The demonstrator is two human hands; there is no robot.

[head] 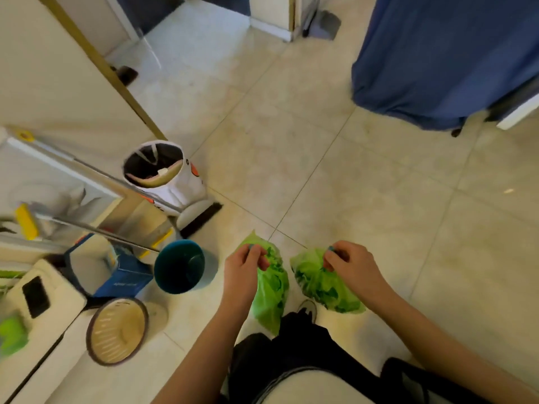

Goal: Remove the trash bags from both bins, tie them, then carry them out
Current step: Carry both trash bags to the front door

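Green plastic fills both fists — the left hand point(243, 271) is pinched closed on the top of one green trash bag point(271, 290), and the right hand point(354, 268) is closed the same way on the gathered neck of a second green trash bag point(326, 284). The two bags hang side by side, close but apart, over the pale tiled floor point(350, 185), just ahead of the person's dark trousers and a shoe point(308, 308). To the left of the hands stands a teal bin point(179, 268), tilted, with its mouth open toward the camera, and nearer the lower left sits a beige slatted bin point(116, 330) with a dark rim — neither shows a liner. Behind them, a white bucket-like container point(167, 173) stands against the wall, and a blue cloth point(443, 59) hangs at the upper right.
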